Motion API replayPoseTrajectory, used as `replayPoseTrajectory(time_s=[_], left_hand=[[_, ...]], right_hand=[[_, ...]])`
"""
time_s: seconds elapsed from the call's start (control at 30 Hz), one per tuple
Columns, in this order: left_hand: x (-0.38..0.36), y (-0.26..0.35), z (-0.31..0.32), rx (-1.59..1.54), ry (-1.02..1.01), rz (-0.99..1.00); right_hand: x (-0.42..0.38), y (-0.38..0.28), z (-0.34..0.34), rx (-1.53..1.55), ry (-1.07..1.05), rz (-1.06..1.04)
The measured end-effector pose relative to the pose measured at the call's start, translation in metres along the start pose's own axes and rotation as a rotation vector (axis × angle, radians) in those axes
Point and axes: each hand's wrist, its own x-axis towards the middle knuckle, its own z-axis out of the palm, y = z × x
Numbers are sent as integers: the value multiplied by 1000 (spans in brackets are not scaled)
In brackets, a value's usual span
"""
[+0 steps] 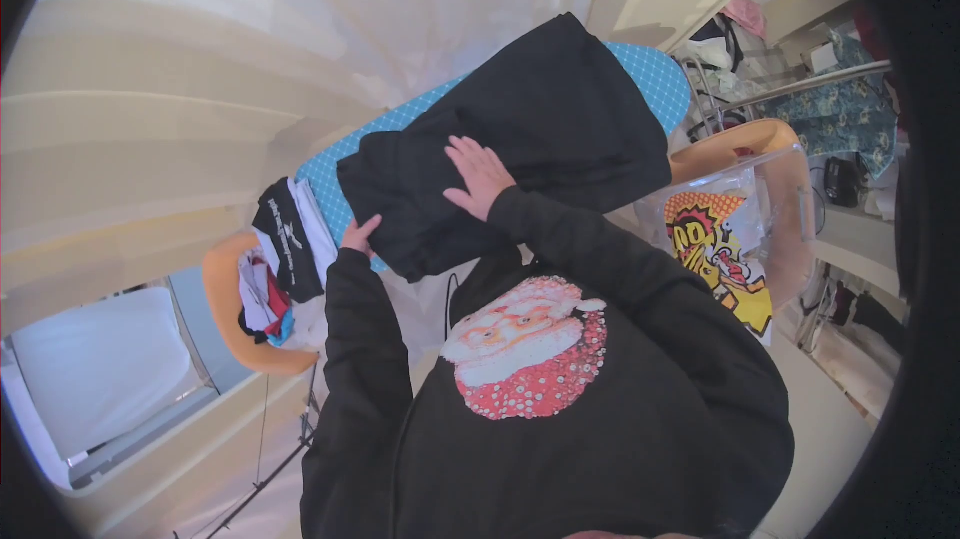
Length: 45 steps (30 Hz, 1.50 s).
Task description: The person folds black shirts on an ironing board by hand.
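A black garment (560,109) lies spread over a blue patterned ironing board (650,84), with its narrower, bunched end to the left. My right hand (480,176) rests on top of the cloth near its middle, fingers apart and palm down. At the garment's lower left edge is my left hand (361,235), its thumb on the cloth and its other fingers partly hidden. Whether those fingers pinch the fabric cannot be made out.
An orange chair (225,279) on the left holds folded clothes (290,244). On the right, another orange chair (790,139) bears a clear plastic box (795,209) and a yellow printed item (715,264). Cluttered racks stand beyond. A pale curtain (330,29) hangs behind the board.
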Motion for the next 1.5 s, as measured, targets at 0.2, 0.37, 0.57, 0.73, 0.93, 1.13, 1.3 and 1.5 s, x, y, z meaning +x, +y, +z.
replayPoseTrajectory(time_s=[0.2, 0.37, 0.57, 0.73, 0.93, 1.13, 1.3, 1.5], left_hand=[[-31, 37, 15, 37, -110, 240], [-96, 94, 108, -145, -210, 343], [-114, 95, 277, 271, -735, 575], [-62, 19, 337, 1752, -839, 1398], [-55, 3, 339, 1873, -796, 1376], [-15, 38, 328, 1611, -316, 1289], [21, 27, 219, 1700, 270, 571], [46, 17, 168, 1661, 401, 407]], right_hand=[[1, 23, 32, -71, -84, 138], [-9, 46, 25, 332, 66, 232], [46, 111, 88, 844, 342, 500], [22, 135, 62, 1007, 649, 672], [-47, 128, 13, 1207, 994, 909], [-148, 107, -54, 1877, 1163, 952], [-148, 89, -79, 1772, 918, 1192], [-144, 97, -34, 1629, 863, 1293]])
